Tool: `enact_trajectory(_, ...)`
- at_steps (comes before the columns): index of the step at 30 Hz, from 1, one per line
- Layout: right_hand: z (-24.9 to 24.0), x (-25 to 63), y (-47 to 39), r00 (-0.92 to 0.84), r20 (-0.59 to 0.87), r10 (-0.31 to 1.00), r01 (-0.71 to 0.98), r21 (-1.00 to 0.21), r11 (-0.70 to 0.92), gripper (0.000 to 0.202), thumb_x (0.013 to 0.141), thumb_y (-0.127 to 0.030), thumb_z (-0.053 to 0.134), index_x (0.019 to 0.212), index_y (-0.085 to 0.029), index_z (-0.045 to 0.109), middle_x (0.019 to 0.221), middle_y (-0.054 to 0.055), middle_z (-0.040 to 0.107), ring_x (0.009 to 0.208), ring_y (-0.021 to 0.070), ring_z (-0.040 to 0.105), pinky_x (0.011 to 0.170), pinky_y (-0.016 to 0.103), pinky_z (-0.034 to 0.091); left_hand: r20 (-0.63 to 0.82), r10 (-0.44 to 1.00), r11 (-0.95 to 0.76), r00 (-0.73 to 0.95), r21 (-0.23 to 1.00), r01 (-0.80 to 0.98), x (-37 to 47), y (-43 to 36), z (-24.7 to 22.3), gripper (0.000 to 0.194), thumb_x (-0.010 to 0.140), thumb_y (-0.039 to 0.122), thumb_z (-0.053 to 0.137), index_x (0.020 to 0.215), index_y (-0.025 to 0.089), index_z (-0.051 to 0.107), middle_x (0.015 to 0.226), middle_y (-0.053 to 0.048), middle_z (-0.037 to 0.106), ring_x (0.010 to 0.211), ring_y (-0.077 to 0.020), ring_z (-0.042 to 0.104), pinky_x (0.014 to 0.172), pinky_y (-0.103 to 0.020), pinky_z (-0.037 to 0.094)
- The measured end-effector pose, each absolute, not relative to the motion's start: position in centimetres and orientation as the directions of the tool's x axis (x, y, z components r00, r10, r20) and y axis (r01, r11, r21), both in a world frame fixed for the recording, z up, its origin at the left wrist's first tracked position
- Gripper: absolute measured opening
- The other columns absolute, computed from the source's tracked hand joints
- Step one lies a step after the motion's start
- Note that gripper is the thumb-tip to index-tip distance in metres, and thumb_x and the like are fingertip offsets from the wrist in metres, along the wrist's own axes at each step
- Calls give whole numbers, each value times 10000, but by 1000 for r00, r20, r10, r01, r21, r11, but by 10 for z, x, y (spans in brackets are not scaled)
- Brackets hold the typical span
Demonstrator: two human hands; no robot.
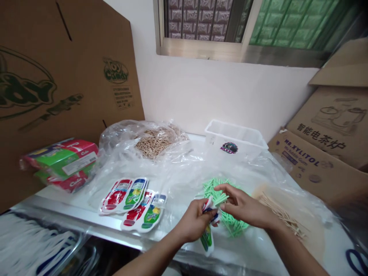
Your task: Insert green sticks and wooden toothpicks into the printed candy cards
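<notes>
Pinching one bottle-print packet (207,238) by one green stick pile (234,224), one left hand (193,221), pinching green sticks (220,200), too bunched to count, one right hand (243,206), at least two more packets (123,194) left of the pile, one clear tub (247,148) behind it.

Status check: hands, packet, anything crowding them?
Left hand gripping printed packet. Right hand at green stick bundle by packet's upper end, grip unclear. Loose green pile close behind, crowding the hands.
</notes>
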State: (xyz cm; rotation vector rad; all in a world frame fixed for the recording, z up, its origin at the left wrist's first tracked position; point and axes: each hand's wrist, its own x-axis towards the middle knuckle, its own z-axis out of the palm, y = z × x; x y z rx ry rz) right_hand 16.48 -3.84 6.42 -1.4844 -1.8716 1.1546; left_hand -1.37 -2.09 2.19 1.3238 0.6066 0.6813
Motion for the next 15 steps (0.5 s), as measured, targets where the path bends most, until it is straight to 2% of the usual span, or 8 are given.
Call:
enact_trajectory(2,50,161,-43,-247,-136,959,346,-937,-44,250,821,-345,497,1005,-178,522,642,-50,511,505,92,465,476,204,339,-30,741,204,671,962,-183,-12,-22,20,329,752,432,610,817,110,623,665,-39,588,557,-121,531,569,-230,423)
enact_trajectory(5,34,152,-50,-148,-113,982,207,-975,-81,270,820,-428,505,720,-177,498,572,-61,464,466,81,429,482,217,337,-102,740,302,665,934,-193,-10,-24,12,380,732,480,614,812,109,636,657,-57,622,538,-132,555,513,-217,397)
enact_trajectory(9,35,145,-56,-9,-91,996,306,-948,-83,326,814,-435,505,606,-186,469,487,-73,387,463,87,393,480,215,304,-189,771,375,608,906,-194,-6,-28,-3,399,719,509,617,804,120,613,633,-51,635,554,-156,601,502,-216,391)
enact_trajectory(15,44,139,-61,126,15,992,519,-853,-53,284,795,-379,503,583,-190,489,528,-47,458,519,107,450,491,208,344,-202,798,396,567,887,-240,-1,-33,-6,413,697,520,640,817,127,599,626,-35,633,534,-152,598,504,-221,399)
